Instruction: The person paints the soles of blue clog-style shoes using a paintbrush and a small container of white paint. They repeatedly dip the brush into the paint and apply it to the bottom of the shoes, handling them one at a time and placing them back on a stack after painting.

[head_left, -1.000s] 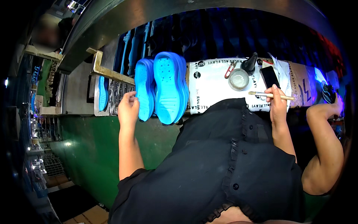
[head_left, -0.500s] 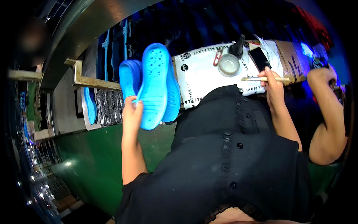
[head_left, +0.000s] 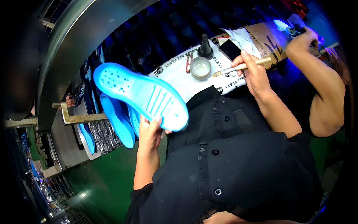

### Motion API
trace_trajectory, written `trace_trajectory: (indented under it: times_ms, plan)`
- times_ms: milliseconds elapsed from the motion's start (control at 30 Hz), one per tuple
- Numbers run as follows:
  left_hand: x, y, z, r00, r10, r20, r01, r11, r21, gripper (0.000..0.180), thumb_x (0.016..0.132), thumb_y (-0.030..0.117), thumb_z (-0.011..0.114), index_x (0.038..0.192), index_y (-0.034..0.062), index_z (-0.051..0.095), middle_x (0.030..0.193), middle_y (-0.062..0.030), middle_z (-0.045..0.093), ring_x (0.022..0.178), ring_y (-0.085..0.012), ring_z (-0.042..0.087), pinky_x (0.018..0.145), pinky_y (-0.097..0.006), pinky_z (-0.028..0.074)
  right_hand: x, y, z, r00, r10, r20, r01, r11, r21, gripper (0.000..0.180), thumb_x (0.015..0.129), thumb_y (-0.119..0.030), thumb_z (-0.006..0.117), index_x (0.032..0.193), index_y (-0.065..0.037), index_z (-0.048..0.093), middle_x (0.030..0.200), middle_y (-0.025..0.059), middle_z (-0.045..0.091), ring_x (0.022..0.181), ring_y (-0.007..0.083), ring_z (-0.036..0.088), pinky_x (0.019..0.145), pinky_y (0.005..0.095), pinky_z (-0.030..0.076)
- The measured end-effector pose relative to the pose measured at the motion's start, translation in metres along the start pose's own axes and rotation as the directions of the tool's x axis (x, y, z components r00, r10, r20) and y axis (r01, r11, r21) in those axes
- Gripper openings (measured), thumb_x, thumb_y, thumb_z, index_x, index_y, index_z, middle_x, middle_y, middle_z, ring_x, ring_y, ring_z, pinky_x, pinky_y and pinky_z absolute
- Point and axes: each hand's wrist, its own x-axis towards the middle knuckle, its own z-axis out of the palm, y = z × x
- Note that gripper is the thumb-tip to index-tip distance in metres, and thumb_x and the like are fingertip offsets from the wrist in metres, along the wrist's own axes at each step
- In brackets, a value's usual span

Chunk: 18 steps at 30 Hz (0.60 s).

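My left hand (head_left: 150,132) grips a bright blue shoe sole (head_left: 143,95) by its heel end, with a perforated, grooved face showing. The sole is lifted and tilted across my front. My right hand (head_left: 253,74) pinches the wooden handle of a flat paintbrush (head_left: 242,67), its bristles pointing left. Just left of the bristles stands a small round jar (head_left: 201,68) of pale, clear-looking contents. Other blue soles (head_left: 117,121) lie beyond my left hand, partly covered by the held one.
On the white printed sheet (head_left: 175,72) are a black bottle (head_left: 205,47), a red-handled tool (head_left: 189,61) and a dark phone (head_left: 230,49). A cardboard piece (head_left: 266,39) lies farther right. At right, another person's arm (head_left: 320,71) reaches in. A metal bar (head_left: 85,118) juts out left.
My left hand has lifted the blue sole away from the others and turned it, heel toward my right. The brush, still in my right hand, now has its bristles close to the jar.
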Motion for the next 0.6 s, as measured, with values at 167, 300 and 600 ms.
trace_trajectory:
  times_ms: [167,300,600]
  plan:
    - [0.034,-0.011,0.037,0.971,0.239,-0.014,-0.223,0.926,0.306,0.043,0.085,0.007,0.057,0.119,-0.0026,0.033,0.091,-0.0159,0.058,0.061,-0.0182,0.061,0.051,-0.028,0.052,-0.009,-0.024,0.012,0.961,-0.219,0.167,0.231,0.971,-0.056,0.034,0.093,-0.024,0.052,0.076,0.002,0.065,0.070,0.0062,0.061,0.062,0.0094,0.051,0.059,0.0227,0.043]
    - [0.047,-0.005,0.057,0.958,0.285,0.019,-0.269,0.879,0.393,0.042,0.083,0.006,0.058,0.117,-0.0049,0.036,0.093,-0.0162,0.059,0.063,-0.0182,0.061,0.054,-0.028,0.053,-0.019,-0.027,0.018,0.836,-0.365,0.409,0.513,0.785,-0.347,0.031,0.092,-0.018,0.047,0.072,-0.002,0.065,0.068,0.0054,0.064,0.062,0.0143,0.054,0.093,0.0384,0.037]
    - [0.053,-0.010,0.062,0.871,0.487,0.067,-0.437,0.702,0.562,0.041,0.075,0.004,0.062,0.111,-0.0067,0.046,0.095,-0.0164,0.063,0.083,-0.0204,0.064,0.078,-0.031,0.049,-0.013,-0.011,0.034,0.659,-0.539,0.525,0.752,0.484,-0.447,0.017,0.079,-0.013,0.063,0.065,-0.004,0.062,0.059,0.0065,0.057,0.055,0.0235,0.053,0.060,0.0332,0.039]
